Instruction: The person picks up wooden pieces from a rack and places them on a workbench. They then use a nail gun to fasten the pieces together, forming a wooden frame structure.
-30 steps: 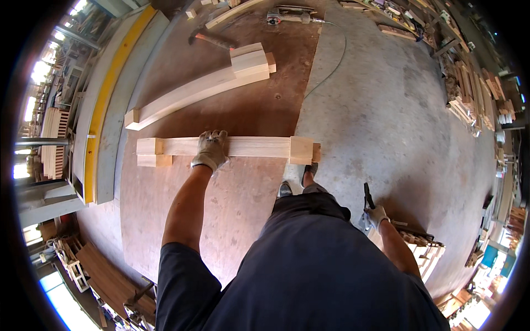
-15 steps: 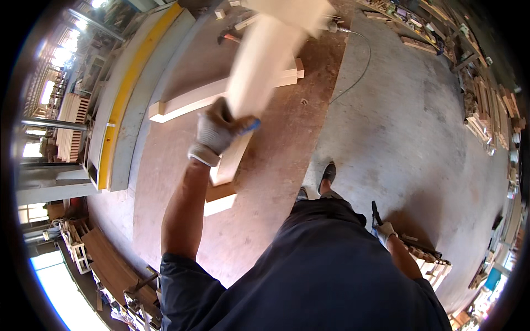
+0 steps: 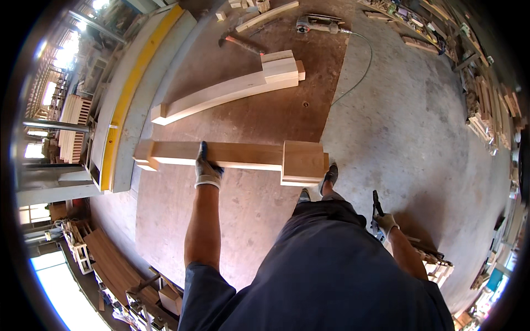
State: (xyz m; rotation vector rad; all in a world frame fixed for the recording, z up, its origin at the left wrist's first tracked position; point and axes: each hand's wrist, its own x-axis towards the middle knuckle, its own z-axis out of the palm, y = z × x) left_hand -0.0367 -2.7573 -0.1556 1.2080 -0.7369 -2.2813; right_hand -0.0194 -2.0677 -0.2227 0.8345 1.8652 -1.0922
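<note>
My left hand (image 3: 207,170), in a pale glove with blue on the fingers, grips a pale wooden leg (image 3: 248,152) near its middle. The leg lies crosswise in front of me, with a thick square block at its right end, close to my feet. Farther off, a similar, slightly curved wooden leg (image 3: 221,95) rests on the brown floor sheet. Low at my right side, my gloved right hand (image 3: 386,222) is closed around a dark tool (image 3: 377,203) with a black upright part; its kind is unclear.
Beyond the legs lie a hammer (image 3: 243,44), a wood strip (image 3: 268,16) and a power tool (image 3: 317,24) with a thin hose (image 3: 370,55). A yellow-striped metal bench (image 3: 130,83) borders the left. Stacked timber (image 3: 486,107) stands at right.
The held leg has swung from pointing away from me to lying crosswise, its block end now to the right. My left hand has come nearer. My right hand has hardly moved.
</note>
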